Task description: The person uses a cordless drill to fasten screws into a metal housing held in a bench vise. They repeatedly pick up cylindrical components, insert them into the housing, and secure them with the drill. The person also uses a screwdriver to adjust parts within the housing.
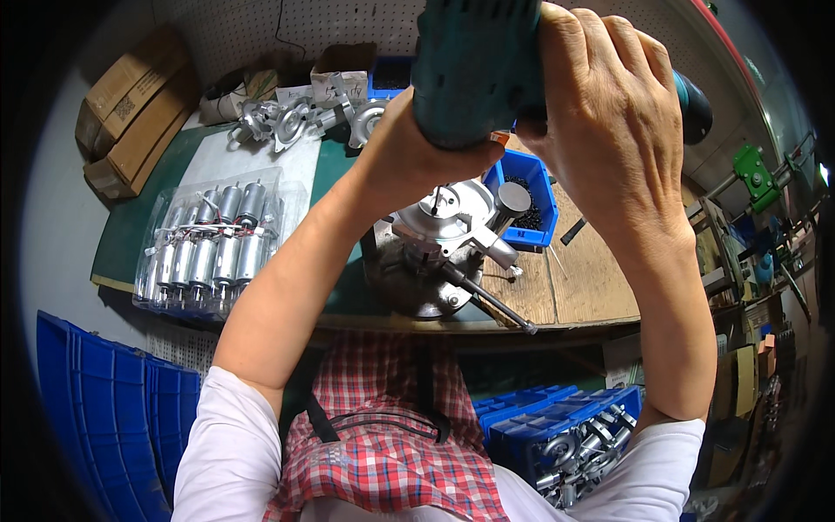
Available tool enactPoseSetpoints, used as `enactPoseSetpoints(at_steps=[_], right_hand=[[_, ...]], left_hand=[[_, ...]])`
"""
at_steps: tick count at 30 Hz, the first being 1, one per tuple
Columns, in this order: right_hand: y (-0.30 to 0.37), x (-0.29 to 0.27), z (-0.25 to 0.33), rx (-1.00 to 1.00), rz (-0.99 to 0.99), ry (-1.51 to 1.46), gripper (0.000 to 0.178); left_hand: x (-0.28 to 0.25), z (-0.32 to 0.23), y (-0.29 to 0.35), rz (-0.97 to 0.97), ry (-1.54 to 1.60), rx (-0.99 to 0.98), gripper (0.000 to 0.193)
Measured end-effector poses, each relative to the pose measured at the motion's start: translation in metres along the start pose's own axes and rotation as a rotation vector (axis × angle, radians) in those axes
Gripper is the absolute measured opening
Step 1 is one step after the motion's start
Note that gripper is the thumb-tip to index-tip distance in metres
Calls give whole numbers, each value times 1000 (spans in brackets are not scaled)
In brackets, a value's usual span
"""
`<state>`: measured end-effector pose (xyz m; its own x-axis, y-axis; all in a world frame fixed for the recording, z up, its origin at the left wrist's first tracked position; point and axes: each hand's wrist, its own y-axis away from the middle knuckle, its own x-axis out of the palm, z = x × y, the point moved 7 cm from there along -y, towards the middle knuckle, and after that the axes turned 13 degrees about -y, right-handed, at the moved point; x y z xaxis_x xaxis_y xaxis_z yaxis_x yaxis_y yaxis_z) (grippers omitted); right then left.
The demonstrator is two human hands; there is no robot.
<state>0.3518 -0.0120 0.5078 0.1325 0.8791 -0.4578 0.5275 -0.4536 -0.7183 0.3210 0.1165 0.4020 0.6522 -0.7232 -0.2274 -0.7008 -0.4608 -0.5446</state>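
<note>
Above the middle of the bench (335, 300), the right hand (613, 109) is wrapped around the handle of 1 dark green drill (474, 74). The left hand (417, 143) curls at the drill's lower end, thumb beneath; its fingers are hidden, so I cannot tell if it grips. Below sits 1 silver metal part (472, 207) on a round stand (404, 291). Just right is a blue bin (551, 213) of small black pieces (525, 223); left, a clear tray (280, 196) holds silver motors (229, 204).
</note>
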Motion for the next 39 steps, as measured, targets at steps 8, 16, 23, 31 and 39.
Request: enactPoseSetpoints(at_steps=[8, 16, 23, 31, 39], right_hand=[[4, -3, -9, 133, 414, 260, 71], [30, 19, -50, -140, 131, 195, 67], [12, 4, -16, 139, 297, 462, 15], [21, 10, -33, 31, 273, 238, 41], [23, 18, -38, -22, 239, 251, 60]], left_hand=[[5, 0, -15, 233, -93, -46, 24], [10, -13, 22, -495, -437, 177, 57], [15, 21, -22, 272, 75, -122, 26], [11, -2, -2, -9, -108, 32, 22], [2, -7, -10, 245, -160, -22, 27]])
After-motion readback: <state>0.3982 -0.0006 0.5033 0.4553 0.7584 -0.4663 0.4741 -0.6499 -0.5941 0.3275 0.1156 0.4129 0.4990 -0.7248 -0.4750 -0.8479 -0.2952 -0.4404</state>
